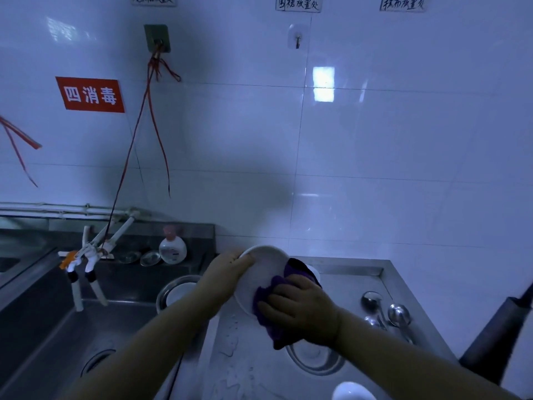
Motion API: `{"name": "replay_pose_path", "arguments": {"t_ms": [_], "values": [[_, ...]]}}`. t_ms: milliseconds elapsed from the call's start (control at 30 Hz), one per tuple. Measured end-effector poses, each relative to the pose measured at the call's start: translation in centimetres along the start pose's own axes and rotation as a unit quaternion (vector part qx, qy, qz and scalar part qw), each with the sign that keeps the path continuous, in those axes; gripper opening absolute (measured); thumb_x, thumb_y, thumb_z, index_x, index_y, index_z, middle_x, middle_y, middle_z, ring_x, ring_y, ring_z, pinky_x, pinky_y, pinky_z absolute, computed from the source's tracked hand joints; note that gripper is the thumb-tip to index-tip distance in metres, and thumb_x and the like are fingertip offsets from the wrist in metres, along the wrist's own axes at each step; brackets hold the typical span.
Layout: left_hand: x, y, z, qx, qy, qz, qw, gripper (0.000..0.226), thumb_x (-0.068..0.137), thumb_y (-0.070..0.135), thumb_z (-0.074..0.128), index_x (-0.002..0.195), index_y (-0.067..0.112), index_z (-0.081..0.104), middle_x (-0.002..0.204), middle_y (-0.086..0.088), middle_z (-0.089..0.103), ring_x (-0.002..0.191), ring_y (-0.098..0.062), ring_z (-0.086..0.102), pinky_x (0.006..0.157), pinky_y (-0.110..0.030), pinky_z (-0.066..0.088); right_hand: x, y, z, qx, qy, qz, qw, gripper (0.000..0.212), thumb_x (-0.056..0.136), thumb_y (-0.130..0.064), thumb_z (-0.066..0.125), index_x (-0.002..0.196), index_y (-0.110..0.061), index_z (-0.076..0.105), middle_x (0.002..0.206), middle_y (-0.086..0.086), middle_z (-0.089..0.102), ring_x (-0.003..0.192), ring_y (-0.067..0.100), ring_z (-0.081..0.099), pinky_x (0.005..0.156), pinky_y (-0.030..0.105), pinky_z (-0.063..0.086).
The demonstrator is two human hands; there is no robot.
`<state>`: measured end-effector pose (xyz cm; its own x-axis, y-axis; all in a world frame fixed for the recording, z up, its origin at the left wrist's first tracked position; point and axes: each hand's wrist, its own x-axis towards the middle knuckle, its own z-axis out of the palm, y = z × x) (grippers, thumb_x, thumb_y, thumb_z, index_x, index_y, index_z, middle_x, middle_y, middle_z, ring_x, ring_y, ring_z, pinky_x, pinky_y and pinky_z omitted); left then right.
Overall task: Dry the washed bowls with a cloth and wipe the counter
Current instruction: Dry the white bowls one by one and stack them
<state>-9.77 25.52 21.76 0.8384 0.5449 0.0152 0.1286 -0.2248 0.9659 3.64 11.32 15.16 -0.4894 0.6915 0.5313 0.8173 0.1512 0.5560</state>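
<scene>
the left hand (230,268) grips the rim of a white bowl (261,274) at its 9 o'clock edge, holding it tilted above the wet steel counter (350,280). the right hand (300,308) presses a bunched purple cloth (269,290) onto the bowl's 4 o'clock side, fingers curled over it. spoons (386,313) lie on the counter at 3 o'clock.

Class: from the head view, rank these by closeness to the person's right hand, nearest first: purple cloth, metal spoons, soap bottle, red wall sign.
1. Purple cloth, under the right hand.
2. Metal spoons, on the counter to its right.
3. Soap bottle, behind the sink, left.
4. Red wall sign, upper left.
</scene>
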Motion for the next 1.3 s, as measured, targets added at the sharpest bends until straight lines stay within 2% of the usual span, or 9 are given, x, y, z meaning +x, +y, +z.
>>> {"name": "replay_pose_path", "arguments": {"t_ms": [133,267,433,533,700,833,1000,1100,1300], "values": [[0.1,1.1,-1.6,0.013,-0.074,-0.045,0.996,0.031,0.080,0.030,0.064,0.101,0.008,0.066,0.096,-0.017,0.069,0.081,-0.029,0.064,0.070,-0.036,0.048,-0.3,1.8,-0.6,-0.035,-0.027,-0.070,0.997,0.044,0.091,-0.057,0.044,0.107,-0.017,0.054,0.093,-0.001,0.068,0.086,0.020,0.063,0.081,0.034,0.049],[-0.8,1.4,0.5,-0.141,0.024,0.016,0.990,0.019,0.086,0.010,0.060,0.103,0.019,0.061,0.096,-0.010,0.065,0.085,-0.023,0.063,0.068,-0.029,0.051,2.3,0.7,-0.8,-0.060,0.046,0.101,0.992,0.035,0.086,-0.048,0.060,0.096,-0.015,0.064,0.084,0.002,0.069,0.072,0.019,0.061,0.073,0.031,0.045],[-2.1,0.6,3.6,-0.182,0.138,0.086,0.970,0.015,0.097,0.025,0.043,0.105,0.031,0.054,0.094,0.003,0.063,0.087,-0.014,0.062,0.072,-0.029,0.052,4.8,-2.5,0.0,-0.046,0.105,0.244,0.963,0.045,0.083,-0.054,0.064,0.098,-0.012,0.070,0.084,0.004,0.071,0.071,0.018,0.062,0.072,0.031,0.046],[-1.7,0.2,2.6,-0.120,0.106,0.133,0.978,0.015,0.098,0.027,0.040,0.103,0.032,0.054,0.096,0.003,0.061,0.088,-0.017,0.059,0.070,-0.027,0.049,3.6,-2.4,0.0,-0.054,0.092,0.194,0.975,0.052,0.082,-0.059,0.062,0.106,-0.013,0.063,0.089,0.002,0.072,0.074,0.016,0.065,0.071,0.029,0.050],[-1.2,0.3,0.0,0.010,-0.007,0.118,0.993,0.032,0.078,0.036,0.045,0.104,0.027,0.061,0.098,-0.003,0.065,0.092,-0.027,0.060,0.083,-0.051,0.050,0.5,0.4,-0.8,-0.075,0.046,-0.006,0.996,0.038,0.088,-0.048,0.059,0.107,-0.016,0.054,0.091,-0.001,0.070,0.081,0.017,0.063,0.075,0.030,0.048],[-0.8,2.3,-1.9,0.075,-0.117,0.048,0.989,0.032,0.069,0.032,0.052,0.097,0.024,0.065,0.097,-0.009,0.066,0.090,-0.030,0.062,0.073,-0.040,0.050,0.4,1.2,-1.9,-0.050,0.013,-0.052,0.997,0.040,0.090,-0.051,0.053,0.104,-0.014,0.057,0.090,0.000,0.070,0.082,0.019,0.065,0.079,0.034,0.051],[-2.4,1.2,0.9,-0.093,0.025,0.088,0.991,0.028,0.081,0.015,0.065,0.098,0.034,0.053,0.100,0.000,0.059,0.090,-0.018,0.059,0.068,-0.026,0.048,2.6,-0.4,-2.1,-0.073,0.076,0.130,0.986,0.026,0.092,-0.036,0.060,0.092,-0.013,0.072,0.084,0.002,0.072,0.072,0.017,0.065,0.071,0.032,0.052],[-3.5,0.2,3.6,-0.162,0.099,0.123,0.974,0.031,0.092,0.013,0.051,0.104,0.041,0.048,0.105,0.010,0.057,0.095,-0.008,0.057,0.077,-0.027,0.051,4.0,-1.9,-1.8,-0.057,0.120,0.210,0.969,0.037,0.089,-0.047,0.062,0.092,-0.012,0.072,0.083,0.003,0.072,0.072,0.015,0.064,0.072,0.031,0.051],[-3.0,0.0,2.2,-0.106,0.071,0.163,0.978,0.019,0.089,0.027,0.045,0.106,0.030,0.054,0.097,0.003,0.058,0.088,-0.018,0.057,0.067,-0.026,0.047,2.2,-1.5,-2.2,-0.057,0.090,0.099,0.989,0.044,0.089,-0.051,0.057,0.110,-0.013,0.058,0.092,0.000,0.074,0.079,0.013,0.067,0.073,0.028,0.053]]}}
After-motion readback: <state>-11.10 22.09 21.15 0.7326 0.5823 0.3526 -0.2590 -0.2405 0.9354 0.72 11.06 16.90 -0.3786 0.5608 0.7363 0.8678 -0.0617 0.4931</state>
